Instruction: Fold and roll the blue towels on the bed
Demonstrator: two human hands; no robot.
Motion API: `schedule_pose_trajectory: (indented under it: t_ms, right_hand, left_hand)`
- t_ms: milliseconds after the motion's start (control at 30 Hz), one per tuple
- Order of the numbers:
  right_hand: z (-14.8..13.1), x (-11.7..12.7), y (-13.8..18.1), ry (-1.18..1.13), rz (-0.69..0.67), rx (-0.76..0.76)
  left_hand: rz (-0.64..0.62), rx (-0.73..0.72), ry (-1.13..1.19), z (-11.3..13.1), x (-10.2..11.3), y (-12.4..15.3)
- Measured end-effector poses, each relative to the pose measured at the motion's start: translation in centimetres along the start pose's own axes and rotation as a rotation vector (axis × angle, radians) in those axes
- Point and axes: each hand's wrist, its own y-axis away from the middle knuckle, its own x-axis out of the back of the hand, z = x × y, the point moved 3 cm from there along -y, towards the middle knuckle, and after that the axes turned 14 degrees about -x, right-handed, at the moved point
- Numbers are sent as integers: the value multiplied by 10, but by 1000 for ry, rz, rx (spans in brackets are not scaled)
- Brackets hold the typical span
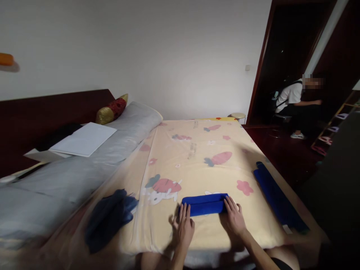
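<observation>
A blue towel (204, 204), rolled or folded into a thick strip, lies crosswise on the yellow patterned bedsheet (197, 157) near the bed's front edge. My left hand (184, 225) rests flat at the strip's left end, fingers stretched out on it. My right hand (234, 217) lies flat at the strip's right end, fingers touching the cloth. A crumpled dark blue cloth (108, 217) sits to the left of my hands. A long flat blue towel (277, 198) lies along the bed's right edge.
A grey plastic-covered bolster (84, 168) with white paper sheets (84, 139) runs along the left, before a dark headboard (42, 112) and a red-gold cushion (112, 109). A person in a white shirt (292, 99) sits by the dark doorway at right.
</observation>
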Motion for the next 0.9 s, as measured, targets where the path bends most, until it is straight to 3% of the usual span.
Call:
schedule_pose_trajectory:
  t_ms: [167,333,433,533,667,900]
  right_hand:
    - [-34,4,1,-51,-43,-40]
    - [-39,13,-16,-55,-136,-93]
    - [-39,18,-33,-36,-175,-80]
    - [-43,20,-42,-16,-200,-78]
    - [-60,13,-40,-36,-225,-39]
    - [-84,-23,-26,-105,-233,42]
  left_hand:
    - [-78,-14,76,22,-5,-5]
    - [-237,-13,141,8,4,-24]
    - [-368,-76,200,-6,13,-50]
    - [-421,-137,230,-14,19,-67]
    - [-420,-151,235,-1,14,-69]
    - [-287,-227,260,45,-23,-46]
